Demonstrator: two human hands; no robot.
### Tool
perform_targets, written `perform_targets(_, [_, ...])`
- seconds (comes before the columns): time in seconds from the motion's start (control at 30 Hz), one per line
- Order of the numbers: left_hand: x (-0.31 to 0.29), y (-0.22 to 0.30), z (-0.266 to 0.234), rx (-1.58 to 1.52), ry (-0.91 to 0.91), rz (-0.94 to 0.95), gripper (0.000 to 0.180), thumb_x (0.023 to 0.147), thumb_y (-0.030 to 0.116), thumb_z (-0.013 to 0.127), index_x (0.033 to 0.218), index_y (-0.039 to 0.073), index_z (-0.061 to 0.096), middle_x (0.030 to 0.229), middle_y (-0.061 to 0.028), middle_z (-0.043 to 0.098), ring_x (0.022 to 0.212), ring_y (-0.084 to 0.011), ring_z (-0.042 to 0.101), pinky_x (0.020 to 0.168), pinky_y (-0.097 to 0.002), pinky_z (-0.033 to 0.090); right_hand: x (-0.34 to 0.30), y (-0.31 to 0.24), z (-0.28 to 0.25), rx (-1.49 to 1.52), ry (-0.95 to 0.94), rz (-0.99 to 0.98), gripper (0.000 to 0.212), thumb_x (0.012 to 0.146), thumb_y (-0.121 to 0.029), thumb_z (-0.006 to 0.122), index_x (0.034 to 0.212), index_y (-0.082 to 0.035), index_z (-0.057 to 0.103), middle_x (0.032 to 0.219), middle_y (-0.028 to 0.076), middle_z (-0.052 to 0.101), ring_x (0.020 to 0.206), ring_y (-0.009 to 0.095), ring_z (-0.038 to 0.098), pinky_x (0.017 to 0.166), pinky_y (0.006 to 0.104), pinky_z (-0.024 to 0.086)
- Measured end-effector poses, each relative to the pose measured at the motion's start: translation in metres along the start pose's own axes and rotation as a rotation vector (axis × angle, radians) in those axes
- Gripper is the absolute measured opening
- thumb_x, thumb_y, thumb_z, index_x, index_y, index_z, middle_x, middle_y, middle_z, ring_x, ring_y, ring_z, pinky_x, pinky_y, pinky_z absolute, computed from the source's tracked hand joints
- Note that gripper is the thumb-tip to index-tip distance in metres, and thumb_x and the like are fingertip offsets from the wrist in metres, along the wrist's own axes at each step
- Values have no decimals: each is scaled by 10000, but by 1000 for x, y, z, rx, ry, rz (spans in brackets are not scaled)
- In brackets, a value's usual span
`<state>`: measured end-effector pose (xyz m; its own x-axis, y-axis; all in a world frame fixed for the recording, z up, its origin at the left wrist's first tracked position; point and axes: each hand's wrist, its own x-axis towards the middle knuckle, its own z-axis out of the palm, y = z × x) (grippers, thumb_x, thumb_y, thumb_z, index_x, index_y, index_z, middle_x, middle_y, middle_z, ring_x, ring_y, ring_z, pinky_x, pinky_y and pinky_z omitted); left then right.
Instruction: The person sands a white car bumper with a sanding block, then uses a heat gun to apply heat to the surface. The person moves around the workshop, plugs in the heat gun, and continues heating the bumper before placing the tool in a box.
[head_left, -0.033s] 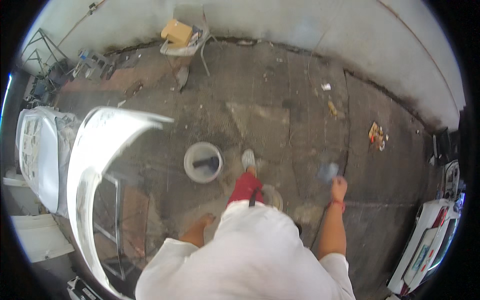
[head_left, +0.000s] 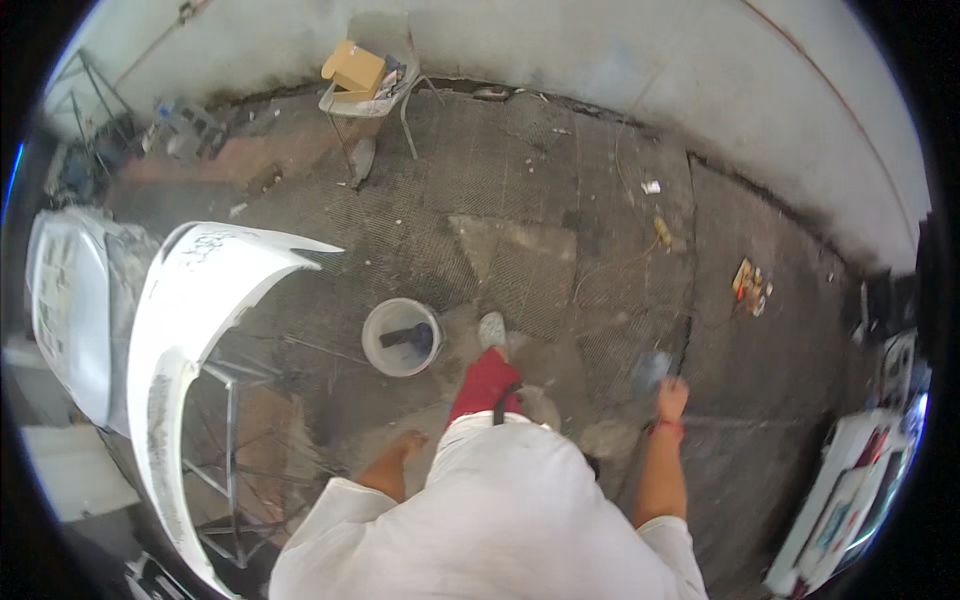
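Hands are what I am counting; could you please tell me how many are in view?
2: the left hand is left of the red shorts; the right hand is well to their right, apparently holding a pale bluish thing.

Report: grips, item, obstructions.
Right grip apparently closed on a blurred, see-through bluish thing, kind unclear. Left grip: nothing visible in it. White bucket just left of the visible shoe, possible trip point.

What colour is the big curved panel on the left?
The curved panel is white, with dark marks near its top; the head view shows it best.
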<state>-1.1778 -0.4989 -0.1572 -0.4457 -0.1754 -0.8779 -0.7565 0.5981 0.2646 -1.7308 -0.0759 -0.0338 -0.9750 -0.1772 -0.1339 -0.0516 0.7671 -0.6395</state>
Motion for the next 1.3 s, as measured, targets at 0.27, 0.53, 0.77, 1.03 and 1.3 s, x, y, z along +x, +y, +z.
perform_targets(0.27, [40, 80, -319, -960, 790, -31, 587, 1045, 438, 599, 1466, 30, 573, 1414, -231, 642, 1333, -358, 605, 1131, -417, 445, 31, 39, -31, -1050, -399, 30, 317, 898, -206, 607, 977, 51, 776, 1035, 253, 771, 940, 420, 745, 780, 473, 538])
perform_targets(0.53, [108, 61, -406, -1094, 894, -250, 592, 1051, 408, 604, 1478, 1, 552, 1384, -217, 666, 1313, -339, 624, 1114, -426, 455, 236, -12, 38, -934, -507, 336, 311, 931, -263, 624, 912, 2, 787, 935, 199, 778, 866, 376, 750, 748, 488, 546])
perform_targets(0.77, [134, 113, -327, -1100, 318, -717, 627, 1031, 497, 536, 1412, 8, 626, 1410, -268, 633, 1300, -418, 619, 1083, -503, 470, 582, -207, 201, -1158, -443, -646, 303, 941, -204, 544, 966, -25, 786, 1046, 194, 778, 976, 337, 768, 846, 495, 578])
perform_targets(1.03, [196, 157, -385, -1170, 482, -589, 695, 996, 546, 573, 1447, 18, 601, 1458, -250, 607, 1387, -412, 551, 1160, -472, 423, 734, -617, 420, -256, -263, -728, 273, 844, -264, 771, 911, 0, 790, 893, 237, 760, 882, 386, 751, 810, 459, 561])
perform_targets(1.3, [271, 127, -555, -1507, 526, -761, 758, 992, 554, 618, 1466, -35, 559, 1480, -268, 582, 1400, -401, 543, 1160, -476, 424, 676, -848, 610, -264, -516, -873, 244, 839, -247, 763, 865, -6, 789, 900, 272, 744, 909, 452, 721, 855, 484, 561])
